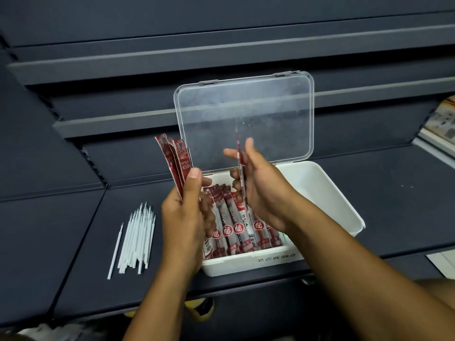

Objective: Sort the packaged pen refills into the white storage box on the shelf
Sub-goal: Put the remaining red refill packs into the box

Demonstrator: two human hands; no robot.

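A white storage box sits on the dark shelf with its clear lid standing open at the back. Several red-and-white refill packets lie side by side in its left half; the right half is bare. My left hand grips a small bunch of red packets, held upright at the box's left edge. Over the box, my right hand pinches one thin packet seen edge-on, pointing up.
A loose pile of white refill tubes lies on the shelf left of the box. Empty dark shelves rise behind. Some printed goods show at the right edge.
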